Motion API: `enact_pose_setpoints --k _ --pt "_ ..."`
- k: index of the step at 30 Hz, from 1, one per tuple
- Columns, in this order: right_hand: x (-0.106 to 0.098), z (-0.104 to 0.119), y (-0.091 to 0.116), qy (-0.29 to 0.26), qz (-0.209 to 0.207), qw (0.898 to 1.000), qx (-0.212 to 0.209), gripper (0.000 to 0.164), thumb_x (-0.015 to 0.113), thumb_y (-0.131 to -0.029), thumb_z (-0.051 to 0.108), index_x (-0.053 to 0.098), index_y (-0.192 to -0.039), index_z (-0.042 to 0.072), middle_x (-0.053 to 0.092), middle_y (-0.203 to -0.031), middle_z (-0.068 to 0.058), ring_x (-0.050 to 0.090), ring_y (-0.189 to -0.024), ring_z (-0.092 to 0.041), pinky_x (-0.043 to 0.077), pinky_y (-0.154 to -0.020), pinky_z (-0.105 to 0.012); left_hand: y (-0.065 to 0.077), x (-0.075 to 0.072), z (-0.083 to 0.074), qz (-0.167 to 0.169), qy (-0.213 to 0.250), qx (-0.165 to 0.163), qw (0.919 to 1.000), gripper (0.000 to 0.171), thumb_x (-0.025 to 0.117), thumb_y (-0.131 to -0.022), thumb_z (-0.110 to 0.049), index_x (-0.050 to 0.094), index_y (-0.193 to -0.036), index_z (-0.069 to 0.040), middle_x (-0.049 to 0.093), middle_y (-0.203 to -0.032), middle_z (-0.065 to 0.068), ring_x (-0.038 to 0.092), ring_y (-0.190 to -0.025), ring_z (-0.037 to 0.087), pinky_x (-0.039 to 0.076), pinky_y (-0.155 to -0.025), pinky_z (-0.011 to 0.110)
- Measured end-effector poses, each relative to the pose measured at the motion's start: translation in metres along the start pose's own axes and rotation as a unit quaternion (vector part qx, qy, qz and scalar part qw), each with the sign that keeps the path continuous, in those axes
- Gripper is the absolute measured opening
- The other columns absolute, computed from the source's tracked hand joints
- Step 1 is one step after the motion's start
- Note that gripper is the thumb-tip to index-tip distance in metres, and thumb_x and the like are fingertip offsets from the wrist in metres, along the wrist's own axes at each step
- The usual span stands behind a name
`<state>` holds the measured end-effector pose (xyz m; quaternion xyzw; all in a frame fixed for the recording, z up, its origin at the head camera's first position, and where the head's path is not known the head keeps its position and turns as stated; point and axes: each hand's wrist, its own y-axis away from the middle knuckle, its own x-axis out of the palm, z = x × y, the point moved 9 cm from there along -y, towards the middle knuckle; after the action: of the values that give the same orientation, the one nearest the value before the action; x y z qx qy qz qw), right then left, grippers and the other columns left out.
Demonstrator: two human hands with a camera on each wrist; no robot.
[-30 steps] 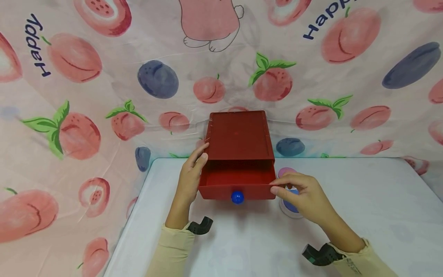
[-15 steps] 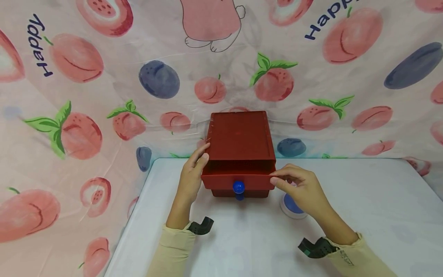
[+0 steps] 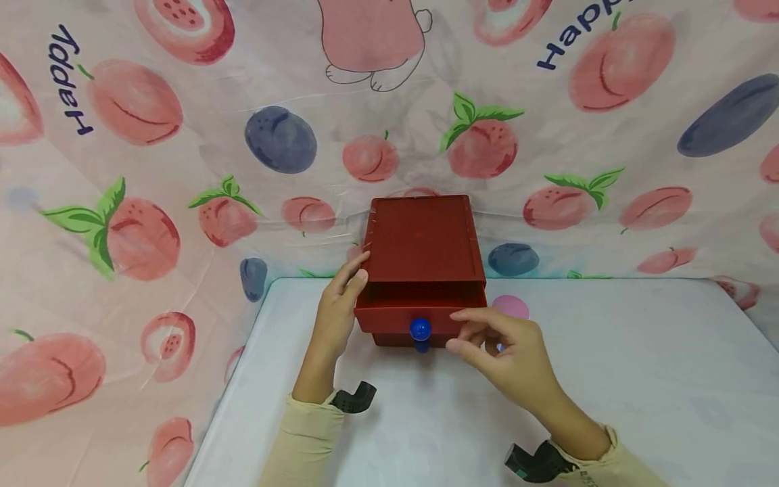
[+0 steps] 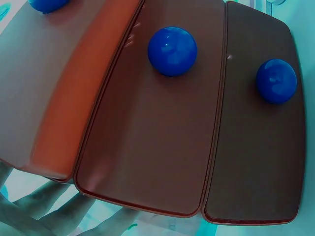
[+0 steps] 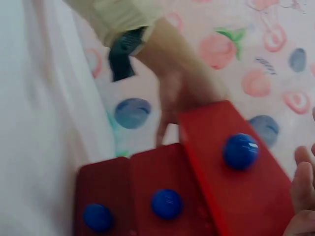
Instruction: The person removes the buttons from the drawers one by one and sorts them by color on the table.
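Note:
A red drawer cabinet (image 3: pixel 420 237) stands at the table's back, and blue knobs mark its three drawers in the wrist views. Its top drawer (image 3: pixel 389 318) is partly pulled out, its blue knob (image 3: pixel 420 329) facing front. My left hand (image 3: pixel 331 318) rests against the cabinet's left side with fingers extended, thumb by the upper front corner. In front of the drawer's right half is my right hand (image 3: pixel 508 352), thumb and index finger spread apart, to the right of the knob. It holds nothing. The right wrist view shows its fingertips (image 5: pixel 302 184) at the right edge.
A pink round object (image 3: pixel 511 306) lies right of the cabinet, and something blue behind my right hand is mostly hidden. The white table (image 3: pixel 639 379) meets a fruit-patterned cloth (image 3: pixel 389 101) at its back edge.
The top drawer has slid partway back into the cabinet. My right hand has left the drawer's right front corner and moved left toward the knob. My left hand has stayed put.

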<state>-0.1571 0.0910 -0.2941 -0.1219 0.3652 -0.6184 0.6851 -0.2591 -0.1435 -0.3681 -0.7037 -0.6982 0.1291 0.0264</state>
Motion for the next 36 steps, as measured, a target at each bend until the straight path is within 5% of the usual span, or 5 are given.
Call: enact_pose_setpoints --k 10,22,31,36 --pt "0.053 -0.049 0.013 0.002 0.065 0.997 0.039 0.038 0.074 -0.08 0.029 0.066 -0.116 0.021 0.071 -0.085 0.007 0.063 -0.066 -0.002 0.053 -0.057 -0.021 0.001 0.0 -0.001 -0.001 -0.001 -0.001 1.0 0.041 0.048 -0.094 -0.047 0.05 -0.134 -0.035 0.041 -0.142 -0.014 0.036 -0.132 0.012 0.031 -0.109 0.047" --pt "0.055 -0.039 0.01 -0.007 0.011 1.0 0.021 0.03 0.075 -0.078 0.007 0.07 -0.106 0.013 0.071 -0.079 0.002 0.061 -0.052 -0.004 0.051 -0.05 -0.019 0.001 0.0 -0.001 -0.001 -0.001 -0.001 1.0 0.042 0.048 -0.094 -0.046 0.049 -0.134 -0.034 0.041 -0.142 -0.013 0.037 -0.131 0.013 0.033 -0.108 0.047" --pt "0.057 -0.06 0.005 0.002 0.018 0.999 0.027 0.027 0.072 -0.083 0.022 0.069 -0.11 0.024 0.069 -0.079 0.01 0.06 -0.054 -0.001 0.049 -0.048 -0.019 0.003 0.001 -0.001 0.017 0.032 -0.035 0.9988 0.039 0.047 -0.096 -0.041 0.048 -0.135 -0.035 0.04 -0.143 -0.011 0.048 -0.122 0.022 0.051 -0.087 0.045" --pt "0.058 -0.069 -0.002 0.002 0.023 0.999 0.047 0.028 0.07 -0.084 0.026 0.068 -0.112 0.025 0.07 -0.082 0.008 0.063 -0.057 -0.002 0.052 -0.05 -0.021 0.005 0.003 -0.004 0.025 0.046 -0.045 0.9976 0.04 0.046 -0.098 -0.037 0.046 -0.137 -0.031 0.038 -0.144 -0.008 0.044 -0.126 0.024 0.048 -0.089 0.054"
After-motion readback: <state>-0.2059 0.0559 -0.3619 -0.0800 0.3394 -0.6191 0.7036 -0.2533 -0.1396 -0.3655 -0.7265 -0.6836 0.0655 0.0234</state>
